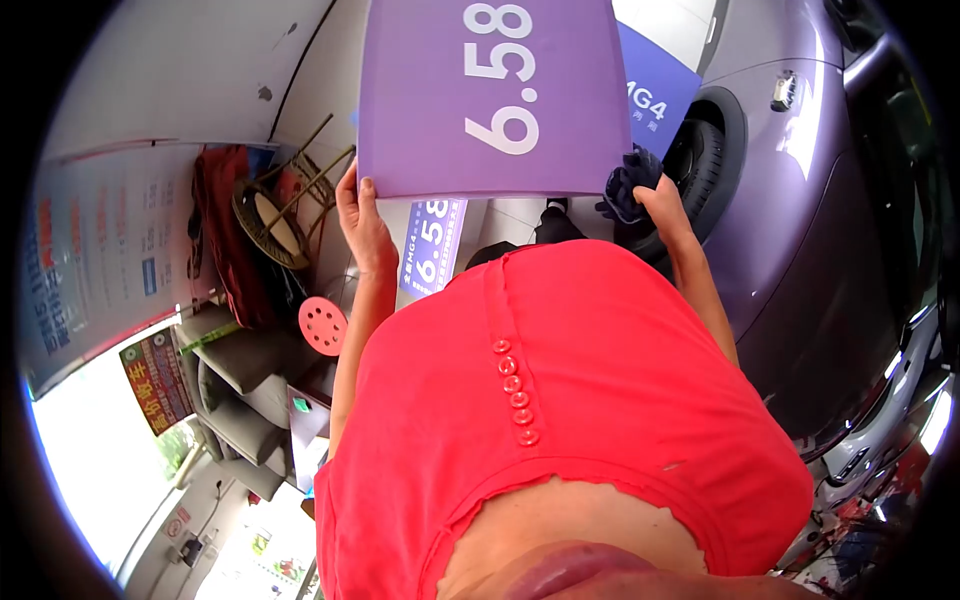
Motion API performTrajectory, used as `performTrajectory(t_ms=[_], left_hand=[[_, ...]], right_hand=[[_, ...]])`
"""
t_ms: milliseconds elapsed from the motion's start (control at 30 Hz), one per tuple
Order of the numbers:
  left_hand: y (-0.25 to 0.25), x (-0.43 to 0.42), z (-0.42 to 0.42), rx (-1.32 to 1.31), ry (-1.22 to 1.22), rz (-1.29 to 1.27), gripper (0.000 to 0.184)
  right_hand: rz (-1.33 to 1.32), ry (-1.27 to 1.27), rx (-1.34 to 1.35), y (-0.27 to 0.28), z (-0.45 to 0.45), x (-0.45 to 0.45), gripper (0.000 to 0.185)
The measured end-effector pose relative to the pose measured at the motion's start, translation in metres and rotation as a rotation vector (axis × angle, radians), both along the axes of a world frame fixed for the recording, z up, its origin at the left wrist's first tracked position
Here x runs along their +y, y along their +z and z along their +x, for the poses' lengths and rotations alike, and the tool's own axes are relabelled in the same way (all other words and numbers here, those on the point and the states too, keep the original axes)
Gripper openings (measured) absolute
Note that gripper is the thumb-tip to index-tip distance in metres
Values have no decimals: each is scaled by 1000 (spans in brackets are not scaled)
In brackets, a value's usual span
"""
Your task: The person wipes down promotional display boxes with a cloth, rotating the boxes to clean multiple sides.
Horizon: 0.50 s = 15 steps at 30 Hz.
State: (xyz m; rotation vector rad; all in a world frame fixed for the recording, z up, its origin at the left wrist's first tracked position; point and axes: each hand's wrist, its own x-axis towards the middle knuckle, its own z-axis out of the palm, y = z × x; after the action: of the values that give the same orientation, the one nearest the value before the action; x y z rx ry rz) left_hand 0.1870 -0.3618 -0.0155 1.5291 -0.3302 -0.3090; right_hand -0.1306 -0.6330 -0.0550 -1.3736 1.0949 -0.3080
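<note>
A large purple board (420, 100) with "6.58" in white spans the top middle of the head view. My left hand (366, 222) grips its lower left corner, with the thumb on the front face. At the lower right corner, my right hand (664, 208) is closed on a crumpled dark cloth (630, 186), which touches the board's edge. Behind the purple board on the right, part of a blue board (655, 90) marked "MG4" shows. Below the board, near my left wrist, there is a smaller purple sign (432, 245) that also reads "6.58".
A dark purple car (790, 200) with its wheel (697, 160) stands close on the right. To the left are an overturned round stool (268, 225), a red perforated stool seat (323, 326), grey sofas (240, 425) and a wall poster (110, 250).
</note>
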Motion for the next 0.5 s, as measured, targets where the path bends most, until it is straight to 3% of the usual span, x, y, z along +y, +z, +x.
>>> performTrajectory(t_ms=[133, 267, 433, 500], left_hand=[[-22, -72, -7, 96, -103, -7, 31], [-37, -124, -15, 205, -172, 2, 28], [-97, -158, -9, 320, -283, 28, 34], [-112, -171, -2, 354, -294, 32, 34]], right_hand=[[85, -93, -2, -11, -40, -44, 34], [-6, -172, -7, -13, -62, -77, 36], [-52, -233, 116, -40, -77, -107, 39], [-96, -346, -50, -50, -76, -108, 38]])
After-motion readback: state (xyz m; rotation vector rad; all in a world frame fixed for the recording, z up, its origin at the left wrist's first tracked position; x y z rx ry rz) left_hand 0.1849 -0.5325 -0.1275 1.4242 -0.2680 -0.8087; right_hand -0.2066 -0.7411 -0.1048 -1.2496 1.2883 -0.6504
